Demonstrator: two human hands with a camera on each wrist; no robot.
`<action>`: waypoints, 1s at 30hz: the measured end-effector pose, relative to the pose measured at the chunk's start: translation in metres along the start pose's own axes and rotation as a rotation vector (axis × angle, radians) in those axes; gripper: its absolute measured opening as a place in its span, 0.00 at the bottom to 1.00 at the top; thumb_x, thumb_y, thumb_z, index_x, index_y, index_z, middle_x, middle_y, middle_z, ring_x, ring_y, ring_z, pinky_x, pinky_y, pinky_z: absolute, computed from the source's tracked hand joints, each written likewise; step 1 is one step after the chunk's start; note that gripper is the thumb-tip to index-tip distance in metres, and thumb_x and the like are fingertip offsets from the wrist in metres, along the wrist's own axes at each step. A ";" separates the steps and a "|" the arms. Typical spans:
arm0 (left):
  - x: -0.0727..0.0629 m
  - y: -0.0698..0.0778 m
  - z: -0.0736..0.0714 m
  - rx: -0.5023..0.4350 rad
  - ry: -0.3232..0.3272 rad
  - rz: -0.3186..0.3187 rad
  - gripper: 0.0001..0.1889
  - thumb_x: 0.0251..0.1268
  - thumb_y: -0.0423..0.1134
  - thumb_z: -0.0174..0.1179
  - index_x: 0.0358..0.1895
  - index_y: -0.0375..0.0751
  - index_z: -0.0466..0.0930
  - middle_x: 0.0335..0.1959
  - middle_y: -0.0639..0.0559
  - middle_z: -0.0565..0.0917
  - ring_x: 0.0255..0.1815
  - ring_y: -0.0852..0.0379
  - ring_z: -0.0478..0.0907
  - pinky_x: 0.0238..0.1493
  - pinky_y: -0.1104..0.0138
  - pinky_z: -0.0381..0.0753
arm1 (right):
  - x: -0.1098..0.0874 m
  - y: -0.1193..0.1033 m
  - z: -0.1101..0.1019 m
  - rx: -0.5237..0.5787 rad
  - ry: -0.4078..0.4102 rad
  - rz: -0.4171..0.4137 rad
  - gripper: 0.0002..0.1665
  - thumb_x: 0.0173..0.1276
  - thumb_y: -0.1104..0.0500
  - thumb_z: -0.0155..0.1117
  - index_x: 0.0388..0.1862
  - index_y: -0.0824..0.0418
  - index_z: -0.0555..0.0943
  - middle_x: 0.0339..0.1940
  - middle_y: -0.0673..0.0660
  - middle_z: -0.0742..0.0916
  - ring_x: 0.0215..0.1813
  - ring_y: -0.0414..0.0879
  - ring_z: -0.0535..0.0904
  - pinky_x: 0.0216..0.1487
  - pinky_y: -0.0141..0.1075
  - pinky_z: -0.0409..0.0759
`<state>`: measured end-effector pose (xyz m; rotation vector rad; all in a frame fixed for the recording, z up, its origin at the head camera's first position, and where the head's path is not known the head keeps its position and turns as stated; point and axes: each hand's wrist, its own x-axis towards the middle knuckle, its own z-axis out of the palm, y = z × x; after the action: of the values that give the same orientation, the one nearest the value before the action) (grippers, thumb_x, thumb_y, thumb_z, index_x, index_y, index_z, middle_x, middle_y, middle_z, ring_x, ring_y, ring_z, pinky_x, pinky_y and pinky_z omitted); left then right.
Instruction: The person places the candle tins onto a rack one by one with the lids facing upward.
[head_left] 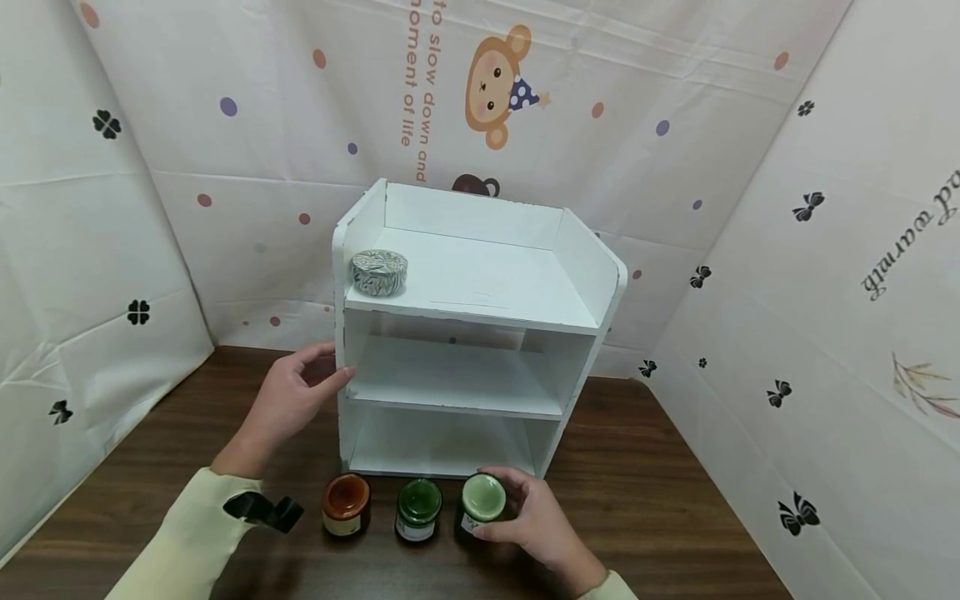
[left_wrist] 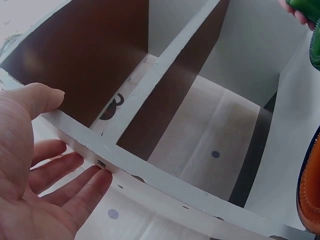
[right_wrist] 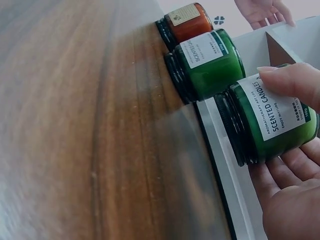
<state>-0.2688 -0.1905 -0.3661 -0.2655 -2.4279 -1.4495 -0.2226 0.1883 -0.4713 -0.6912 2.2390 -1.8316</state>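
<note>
My left hand (head_left: 288, 400) holds the left side panel of a white shelf unit (head_left: 457, 408), its thumb over the front edge and fingertips on the outer face. In the left wrist view the same hand (left_wrist: 55, 165) touches the panel (left_wrist: 135, 172). My right hand (head_left: 536, 517) grips a light green scented candle jar (head_left: 483, 496), thumb on the label. The right wrist view shows this jar (right_wrist: 275, 117) with its black lid (right_wrist: 232, 130) toward the table. Left of it stand a dark green candle jar (head_left: 419, 504) and an orange candle jar (head_left: 347, 504).
A round patterned tin (head_left: 379, 272) sits on the unit's top shelf, at the left. The brown wooden table (head_left: 622, 500) spreads around the unit. Printed cloth (head_left: 262, 208) hangs behind and at both sides.
</note>
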 end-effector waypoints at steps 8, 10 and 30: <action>-0.001 0.002 0.000 -0.009 0.000 -0.008 0.30 0.72 0.53 0.63 0.70 0.40 0.74 0.63 0.38 0.82 0.62 0.41 0.81 0.61 0.45 0.82 | -0.002 -0.010 0.001 -0.045 0.037 0.015 0.42 0.50 0.65 0.83 0.66 0.64 0.77 0.59 0.61 0.86 0.56 0.40 0.84 0.61 0.30 0.80; -0.002 0.003 0.000 -0.011 0.001 -0.008 0.30 0.72 0.54 0.63 0.70 0.40 0.74 0.63 0.37 0.82 0.62 0.40 0.81 0.61 0.45 0.82 | -0.003 -0.013 0.003 -0.049 0.043 0.016 0.42 0.50 0.65 0.84 0.65 0.62 0.78 0.59 0.60 0.87 0.56 0.41 0.85 0.60 0.30 0.81; -0.001 0.001 0.000 -0.012 -0.004 -0.015 0.32 0.72 0.56 0.63 0.71 0.39 0.73 0.65 0.37 0.81 0.64 0.39 0.80 0.63 0.44 0.81 | -0.007 -0.020 0.007 -0.021 0.033 -0.171 0.38 0.53 0.69 0.81 0.64 0.65 0.78 0.54 0.62 0.88 0.51 0.41 0.85 0.53 0.34 0.85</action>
<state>-0.2676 -0.1903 -0.3659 -0.2541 -2.4304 -1.4709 -0.2085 0.1829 -0.4543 -0.8878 2.2867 -1.9100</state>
